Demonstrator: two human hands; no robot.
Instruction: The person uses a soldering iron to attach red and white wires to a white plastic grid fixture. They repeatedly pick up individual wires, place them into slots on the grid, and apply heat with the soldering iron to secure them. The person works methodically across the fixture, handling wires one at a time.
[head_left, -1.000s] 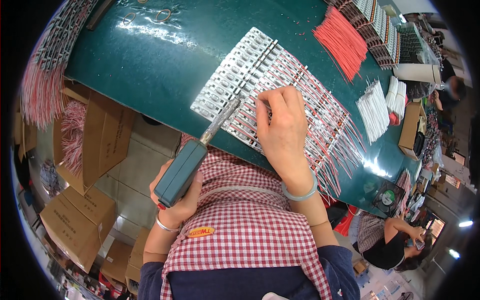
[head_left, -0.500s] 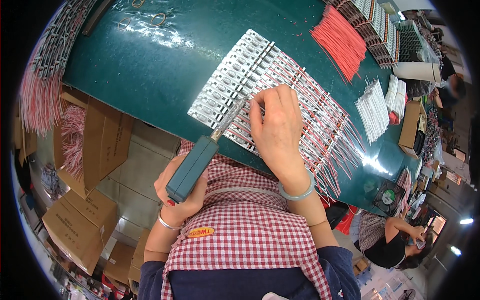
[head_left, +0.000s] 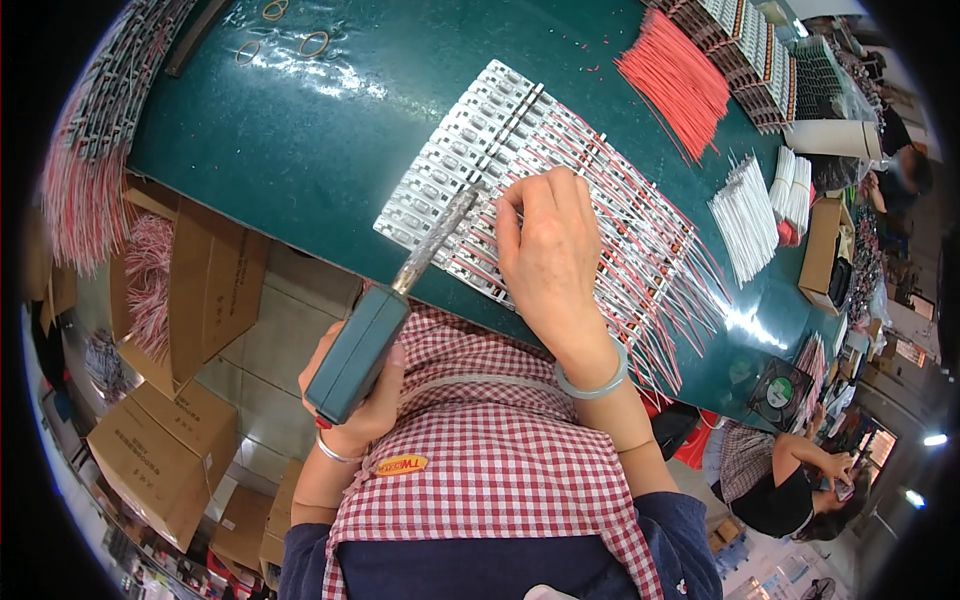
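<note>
My left hand point(head_left: 368, 400) grips the teal handle of a soldering iron point(head_left: 385, 315), whose grey metal tip reaches up onto a panel of small white circuit strips point(head_left: 470, 140) on the green table point(head_left: 330, 130). My right hand point(head_left: 545, 250) rests palm down on the panel, fingertips pinched beside the iron's tip on a thin wire. Rows of red and white wires point(head_left: 660, 260) run from the strips toward the right. A pale green bangle sits on my right wrist.
A pile of loose red wires point(head_left: 675, 75) and a bundle of white wires point(head_left: 750, 215) lie farther right. Trays of strips point(head_left: 760, 50) stand at the back right. Cardboard boxes point(head_left: 170, 440) sit on the floor left. Another person point(head_left: 780, 480) sits at lower right.
My left hand with the iron has shifted slightly right along the panel. My right hand has stayed on the strips, moving only a little.
</note>
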